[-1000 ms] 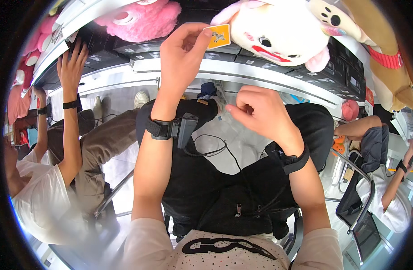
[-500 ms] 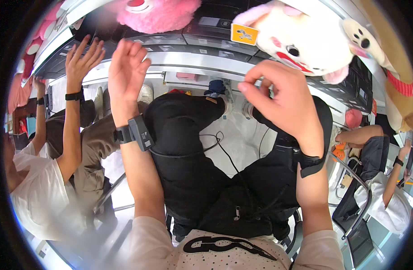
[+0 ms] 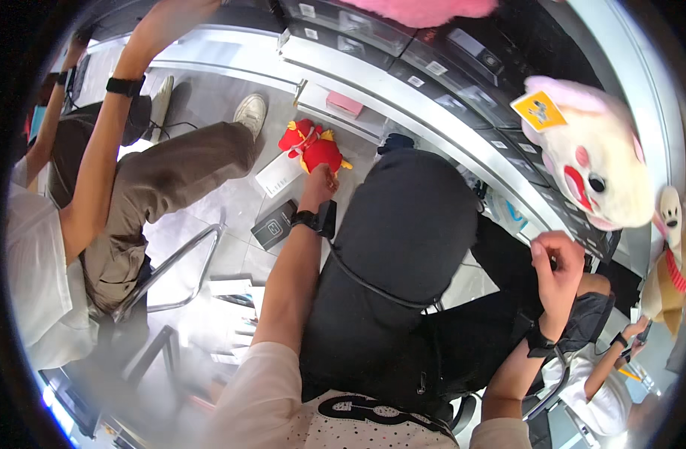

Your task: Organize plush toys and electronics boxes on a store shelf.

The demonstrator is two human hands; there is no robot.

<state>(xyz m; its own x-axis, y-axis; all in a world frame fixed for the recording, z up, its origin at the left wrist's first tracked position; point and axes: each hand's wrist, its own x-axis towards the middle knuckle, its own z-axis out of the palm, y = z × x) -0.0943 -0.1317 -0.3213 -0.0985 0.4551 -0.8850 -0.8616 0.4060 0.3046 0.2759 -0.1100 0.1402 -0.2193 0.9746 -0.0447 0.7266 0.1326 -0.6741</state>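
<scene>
A red plush toy [image 3: 310, 147] with yellow parts is down at the floor, beyond my left leg. My left hand [image 3: 323, 178] reaches down to it, the curled fingers closed at its lower edge; part of the grip is hidden. My right hand [image 3: 560, 269] is raised above my right leg with its fingers curled in and nothing visible in them. Closest to that hand is a white plush toy [image 3: 593, 161] with pink ears and an orange tag, at the shelf edge.
A white box [image 3: 279, 176] and a dark box [image 3: 274, 224] lie on the floor by my left forearm. Stacked black boxes [image 3: 433, 63] fill the shelf [image 3: 403, 105] ahead. On the left, a seated person's leg [image 3: 178, 172] and a metal chair frame [image 3: 208, 258] are close.
My left hand has gone from raised and open down to the red plush toy. The view has swung left. My right hand stays raised, its fingers more curled.
</scene>
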